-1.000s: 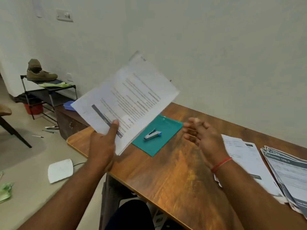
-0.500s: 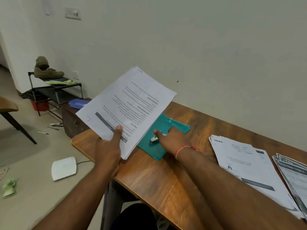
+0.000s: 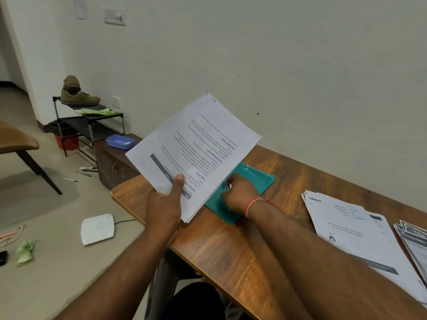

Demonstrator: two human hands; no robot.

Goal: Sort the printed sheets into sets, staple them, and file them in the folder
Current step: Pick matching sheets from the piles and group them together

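My left hand [image 3: 165,207] grips a set of printed sheets [image 3: 196,153] by its near edge and holds it tilted above the table's left end. A teal folder [image 3: 254,181] lies flat on the wooden table [image 3: 231,248], partly hidden behind the sheets. My right hand [image 3: 239,192] is on the folder with its fingers curled round the small stapler [image 3: 226,186], of which only a blue and metal bit shows. Two more stacks of printed sheets lie at the right: a white one [image 3: 353,229] and a dark-headed one [image 3: 413,241].
The wall runs close behind the table. Left of the table stand a low brown cabinet [image 3: 115,165] with a blue box [image 3: 120,142] and a shoe rack [image 3: 87,121]. A chair [image 3: 20,144], a white pad [image 3: 98,228] and scattered pens lie on the floor.
My right hand moved from mid-air down onto the folder and closed round the stapler. The sheets in my left hand settled lower and turned flatter toward me.
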